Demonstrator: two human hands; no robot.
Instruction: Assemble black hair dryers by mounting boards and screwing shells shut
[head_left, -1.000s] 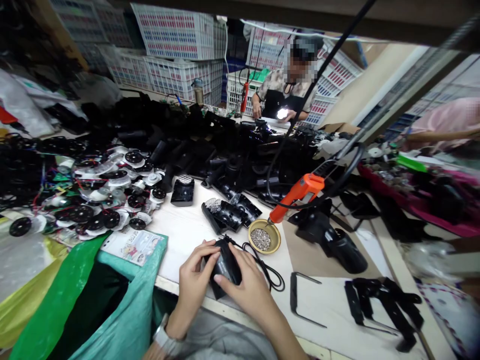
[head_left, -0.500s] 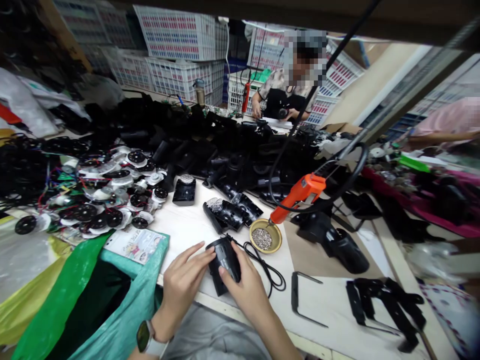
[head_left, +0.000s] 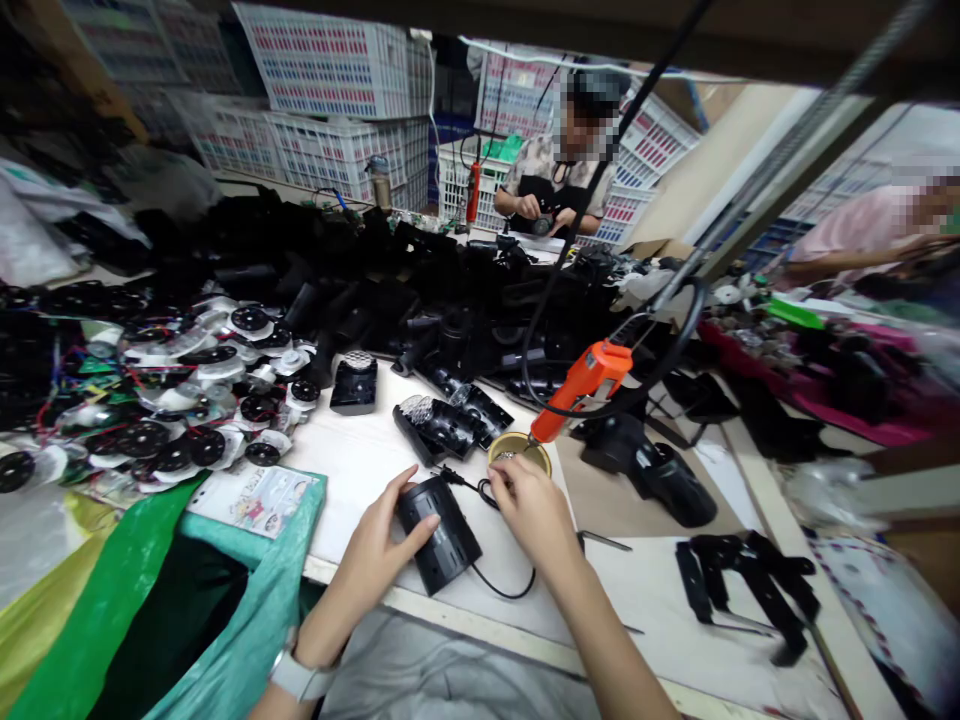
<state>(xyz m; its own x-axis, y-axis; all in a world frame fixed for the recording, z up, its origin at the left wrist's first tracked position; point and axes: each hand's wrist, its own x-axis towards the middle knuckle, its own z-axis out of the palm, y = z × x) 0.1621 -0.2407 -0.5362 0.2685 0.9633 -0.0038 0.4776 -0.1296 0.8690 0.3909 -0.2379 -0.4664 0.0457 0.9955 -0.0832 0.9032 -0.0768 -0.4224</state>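
My left hand (head_left: 379, 545) rests on a black plastic housing (head_left: 439, 530) near the table's front edge, thumb and fingers curled around its left side. A thin black cord (head_left: 499, 590) runs from the housing. My right hand (head_left: 534, 505) reaches over the small brass dish (head_left: 517, 448) of screws, fingertips bent down at its rim; whether it pinches a screw is hidden. An orange electric screwdriver (head_left: 581, 385) hangs tip-down just above the dish.
Black plastic parts pile across the table's middle (head_left: 465, 300). Round discs with wires (head_left: 172, 400) lie at left. A green bag (head_left: 187, 590) hangs at front left. Black brackets (head_left: 742, 585) lie at right. A person (head_left: 559, 170) works opposite; another person's sleeve (head_left: 862, 235) shows at far right.
My right hand left the black housing and moved up to the dish of screws. The housing now lies flatter under my left hand, and the view shifted slightly.
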